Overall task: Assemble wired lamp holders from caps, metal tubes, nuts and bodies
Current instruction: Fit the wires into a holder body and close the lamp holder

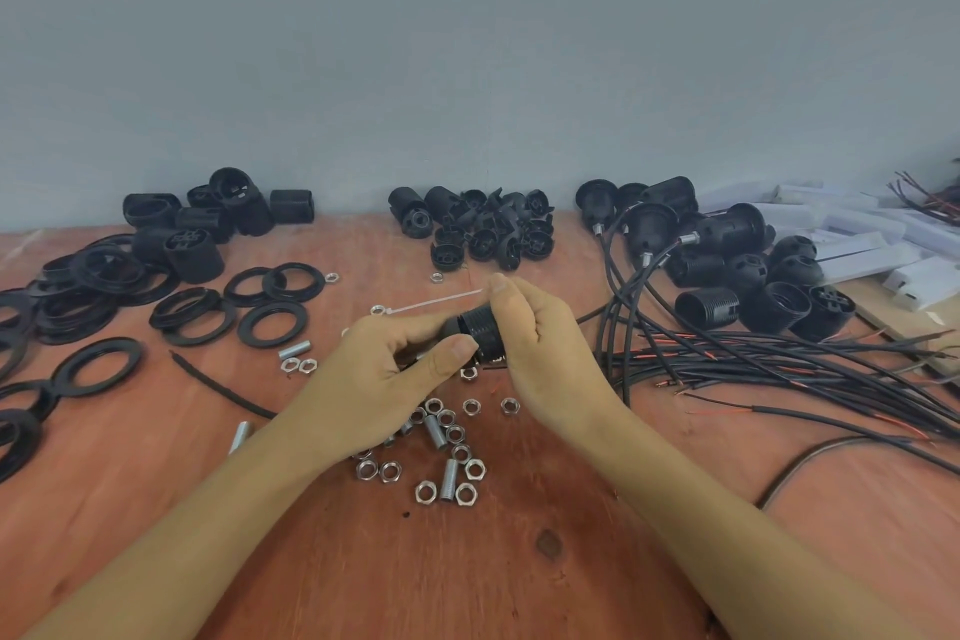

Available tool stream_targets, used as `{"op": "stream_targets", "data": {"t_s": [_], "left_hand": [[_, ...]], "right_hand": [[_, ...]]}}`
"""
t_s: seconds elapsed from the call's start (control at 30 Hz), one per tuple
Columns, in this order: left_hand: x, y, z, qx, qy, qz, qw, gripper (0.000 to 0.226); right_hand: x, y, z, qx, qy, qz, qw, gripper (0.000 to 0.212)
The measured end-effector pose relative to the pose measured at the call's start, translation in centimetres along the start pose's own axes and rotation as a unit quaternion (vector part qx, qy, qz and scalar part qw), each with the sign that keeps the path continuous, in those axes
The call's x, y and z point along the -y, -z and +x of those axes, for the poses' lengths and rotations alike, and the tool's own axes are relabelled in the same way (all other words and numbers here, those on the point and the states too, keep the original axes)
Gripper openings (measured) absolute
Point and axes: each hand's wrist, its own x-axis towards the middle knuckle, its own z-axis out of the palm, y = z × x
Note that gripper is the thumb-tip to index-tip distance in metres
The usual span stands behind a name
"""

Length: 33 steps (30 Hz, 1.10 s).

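Note:
Both hands meet above the middle of the wooden table. My right hand [540,353] grips a black threaded lamp holder body [480,334], fingers curled over its top. My left hand [387,374] holds the left end of the same holder, thumb pressed against the body; a short metal tube [422,357] shows in its palm. Loose metal nuts [425,492] and threaded tubes [435,432] lie scattered below the hands. Black caps [485,226] are heaped at the back centre.
Black rings [272,323] and holder bodies [192,255] cover the left side. Wired, assembled holders [727,244] with long black cables [779,369] spread on the right. White boxes [872,244] lie at the far right. A white cable tie [431,303] lies behind the hands.

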Motion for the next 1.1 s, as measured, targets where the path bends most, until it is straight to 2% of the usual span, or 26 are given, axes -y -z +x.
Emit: {"op": "stream_targets", "data": {"t_s": [0.3,0.43,0.53,0.6,0.67,0.73,0.87,0.93,1.0,1.03,1.1], "left_hand": [[-0.1,0.0,0.0,-0.007,-0.001,0.011,1.0,0.027],[-0.8,0.0,0.0,-0.024,-0.04,0.02,0.999,0.029],[-1.1,-0.1,0.0,-0.055,-0.079,0.109,0.989,0.03],[-1.1,0.1,-0.3,-0.072,-0.085,0.191,0.975,0.038],[-0.8,0.4,-0.5,-0.095,-0.089,0.258,0.957,0.052],[-0.8,0.6,-0.6,-0.131,-0.113,0.289,0.941,0.053],[-1.6,0.1,-0.5,-0.154,-0.168,0.364,0.903,0.059],[-1.7,0.2,-0.5,-0.167,-0.175,0.354,0.903,0.058],[-2.1,0.5,-0.7,-0.18,-0.166,0.313,0.918,0.055],[-2.1,0.6,-0.7,-0.189,-0.168,0.295,0.921,0.052],[-2.0,1.1,-0.9,-0.191,-0.172,0.263,0.93,0.049]], "right_hand": [[0.1,-0.2,-0.8,-0.031,0.014,-0.087,0.996,0.044],[0.2,-0.2,-0.6,-0.033,0.018,-0.006,0.999,0.042],[0.0,-0.6,-0.5,-0.032,0.004,0.055,0.998,0.047],[-0.1,-0.8,-0.4,-0.04,-0.013,0.087,0.995,0.047],[-0.3,-0.1,0.0,-0.068,-0.025,0.127,0.989,0.042],[-0.2,0.8,0.3,-0.078,-0.02,0.167,0.983,0.034],[0.5,1.1,-0.4,0.014,0.07,0.147,0.987,0.02],[1.1,1.1,-0.1,0.053,0.098,0.14,0.984,0.024],[1.5,1.4,1.0,0.038,0.072,0.147,0.986,0.035],[1.7,1.4,1.8,0.028,0.043,0.155,0.987,0.035],[2.0,0.6,3.7,0.047,0.031,0.066,0.996,0.024]]}}
